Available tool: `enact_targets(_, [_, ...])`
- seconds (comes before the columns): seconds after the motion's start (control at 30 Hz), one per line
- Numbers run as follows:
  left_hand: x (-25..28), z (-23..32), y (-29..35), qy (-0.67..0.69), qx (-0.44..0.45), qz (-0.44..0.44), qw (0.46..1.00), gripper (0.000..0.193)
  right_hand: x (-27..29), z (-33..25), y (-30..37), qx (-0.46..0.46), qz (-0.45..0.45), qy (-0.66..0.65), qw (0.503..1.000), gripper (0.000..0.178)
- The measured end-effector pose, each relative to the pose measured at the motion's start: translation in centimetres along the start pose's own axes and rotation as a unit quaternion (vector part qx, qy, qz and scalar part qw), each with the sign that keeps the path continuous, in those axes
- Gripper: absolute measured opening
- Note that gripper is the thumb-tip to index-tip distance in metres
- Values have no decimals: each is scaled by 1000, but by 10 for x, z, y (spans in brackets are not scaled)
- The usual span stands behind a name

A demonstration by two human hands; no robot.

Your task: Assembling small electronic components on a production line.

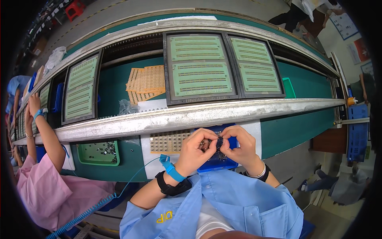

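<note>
My left hand (197, 149) and my right hand (242, 144) meet in front of me, thumbs and fingertips pinched close together. Something tiny and dark is between the fingertips, too small to name. Directly under them lies a blue tray (211, 167) with small, dark, thin-legged parts in it, partly covered by my hands. Left of the tray, a tan panel of small circuit boards (165, 142) rests on a white sheet (151, 170). A blue wrist strap (172, 170) with a coiled cord circles my left wrist.
Beyond my hands runs a silver rail (159, 120), with black frames (170, 71) holding green boards. Behind it lie stacked tan board panels (145, 81). A green tray (97, 161) of small parts stands left. A co-worker in pink (51, 185) reaches over the line.
</note>
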State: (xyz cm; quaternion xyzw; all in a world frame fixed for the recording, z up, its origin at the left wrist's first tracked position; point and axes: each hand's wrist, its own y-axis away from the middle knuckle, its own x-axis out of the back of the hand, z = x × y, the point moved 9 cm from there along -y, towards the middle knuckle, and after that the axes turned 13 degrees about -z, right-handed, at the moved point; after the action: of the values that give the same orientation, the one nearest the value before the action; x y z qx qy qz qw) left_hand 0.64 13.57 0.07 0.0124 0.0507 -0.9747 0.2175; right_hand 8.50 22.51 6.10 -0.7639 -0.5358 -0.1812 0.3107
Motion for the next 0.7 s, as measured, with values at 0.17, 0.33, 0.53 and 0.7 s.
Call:
enact_targets(0.17, [0, -7, 2, 34, 17, -5, 999, 11, -17, 27, 4, -113, -126, -234, 957, 17])
enact_targets(0.33, [-8, -10, 0, 52, 75, -95, 991, 13, -36, 40, 14, -223, -160, -518, 810, 18])
enact_targets(0.53, [-8, -6, -1, 48, 55, -123, 990, 14, -37, 43, 15, -233, -194, -532, 791, 23])
enact_targets(0.7, [-7, 2, 0, 6, 17, -127, 992, 13, -38, 42, 17, -253, -212, -520, 788, 20])
